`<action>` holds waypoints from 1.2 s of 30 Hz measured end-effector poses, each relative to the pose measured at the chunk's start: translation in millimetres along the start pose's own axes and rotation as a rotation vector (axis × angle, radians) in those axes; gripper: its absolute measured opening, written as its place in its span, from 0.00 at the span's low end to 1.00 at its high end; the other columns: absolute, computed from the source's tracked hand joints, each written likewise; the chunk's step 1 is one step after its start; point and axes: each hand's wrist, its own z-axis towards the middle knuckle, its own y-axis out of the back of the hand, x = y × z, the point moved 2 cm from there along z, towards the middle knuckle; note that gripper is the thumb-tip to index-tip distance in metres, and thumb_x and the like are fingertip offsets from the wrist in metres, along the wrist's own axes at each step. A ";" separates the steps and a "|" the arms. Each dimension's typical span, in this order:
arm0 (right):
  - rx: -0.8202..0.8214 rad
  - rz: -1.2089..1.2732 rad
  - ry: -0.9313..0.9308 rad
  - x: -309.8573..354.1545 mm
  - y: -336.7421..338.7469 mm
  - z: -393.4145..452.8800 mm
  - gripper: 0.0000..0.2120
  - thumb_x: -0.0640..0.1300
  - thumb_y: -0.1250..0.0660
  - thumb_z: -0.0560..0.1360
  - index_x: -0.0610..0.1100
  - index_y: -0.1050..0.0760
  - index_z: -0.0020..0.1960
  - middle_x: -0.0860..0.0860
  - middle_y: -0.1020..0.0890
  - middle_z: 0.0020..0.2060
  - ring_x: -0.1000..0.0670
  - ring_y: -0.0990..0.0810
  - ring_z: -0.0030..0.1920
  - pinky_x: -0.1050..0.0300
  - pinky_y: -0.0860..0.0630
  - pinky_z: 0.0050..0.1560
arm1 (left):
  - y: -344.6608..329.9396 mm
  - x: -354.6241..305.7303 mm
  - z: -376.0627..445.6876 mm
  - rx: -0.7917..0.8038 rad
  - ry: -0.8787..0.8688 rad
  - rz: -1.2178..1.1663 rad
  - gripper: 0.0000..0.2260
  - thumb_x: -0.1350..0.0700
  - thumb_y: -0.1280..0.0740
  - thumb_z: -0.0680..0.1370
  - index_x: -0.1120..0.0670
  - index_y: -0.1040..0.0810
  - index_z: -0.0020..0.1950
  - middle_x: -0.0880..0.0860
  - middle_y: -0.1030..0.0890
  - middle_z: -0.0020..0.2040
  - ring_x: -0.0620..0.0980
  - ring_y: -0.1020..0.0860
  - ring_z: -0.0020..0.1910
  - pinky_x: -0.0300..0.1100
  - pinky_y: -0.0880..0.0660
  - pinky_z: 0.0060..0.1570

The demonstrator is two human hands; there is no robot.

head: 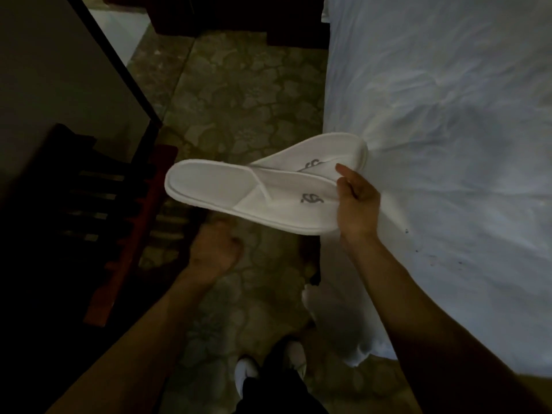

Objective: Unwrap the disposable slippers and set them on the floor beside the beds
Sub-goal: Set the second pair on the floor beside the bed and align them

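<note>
Two white disposable slippers (239, 194) with a grey logo on each are held together at their toe ends, fanned apart, above the carpet. My right hand (357, 204) pinches both at the toes, next to the edge of the white bed (448, 130). No wrapper is visible on them. My left hand (213, 249) hangs lower and to the left, blurred, fingers curled in with nothing visible in them. The front slipper points left; the one behind angles up toward the bed.
Patterned carpet (239, 100) runs between the bed and a dark wooden slatted rack (104, 210) on the left. A dark panel with a black frame (59, 70) stands at upper left. My feet in white shoes (248, 372) are at the bottom.
</note>
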 end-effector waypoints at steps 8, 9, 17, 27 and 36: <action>-0.202 0.032 -0.031 -39.3 -12.4 -7.2 0.14 0.42 0.40 0.80 0.49 0.23 0.64 0.65 0.27 0.47 0.53 0.24 0.55 0.61 0.22 0.53 | -36.5 -102.0 -37.4 0.488 0.172 -1.432 0.40 0.38 0.22 0.60 0.50 0.25 0.69 0.47 0.19 0.63 0.48 0.22 0.64 0.46 0.28 0.65; -0.207 0.037 -0.040 -44.1 -13.3 -10.8 0.15 0.43 0.40 0.80 0.51 0.24 0.64 0.63 0.26 0.48 0.53 0.24 0.54 0.60 0.22 0.53 | -38.7 -109.5 -35.2 0.438 0.232 -1.555 0.37 0.40 0.23 0.63 0.51 0.25 0.69 0.50 0.18 0.63 0.50 0.22 0.63 0.48 0.27 0.64; -0.187 0.230 -0.131 -70.6 -23.4 -31.6 0.14 0.41 0.39 0.80 0.49 0.24 0.64 0.47 0.23 0.63 0.47 0.22 0.60 0.43 0.22 0.59 | -54.4 -104.5 -9.0 0.332 0.453 -1.971 0.18 0.56 0.33 0.76 0.57 0.23 0.65 0.60 0.18 0.59 0.58 0.20 0.58 0.52 0.23 0.57; -0.104 0.404 -0.254 -108.2 -34.9 -70.6 0.17 0.42 0.41 0.81 0.47 0.30 0.70 0.53 0.21 0.60 0.59 0.19 0.54 0.61 0.20 0.46 | -63.5 -55.8 3.9 0.401 0.461 -1.932 0.16 0.57 0.36 0.79 0.55 0.25 0.66 0.58 0.16 0.58 0.58 0.18 0.55 0.52 0.20 0.49; -0.032 0.595 -0.387 -139.9 -54.7 -100.6 0.15 0.46 0.39 0.80 0.51 0.27 0.66 0.44 0.23 0.64 0.41 0.20 0.60 0.36 0.22 0.54 | -45.9 -8.1 25.7 0.456 0.355 -1.574 0.08 0.60 0.36 0.79 0.55 0.22 0.57 0.56 0.17 0.52 0.57 0.20 0.53 0.51 0.23 0.55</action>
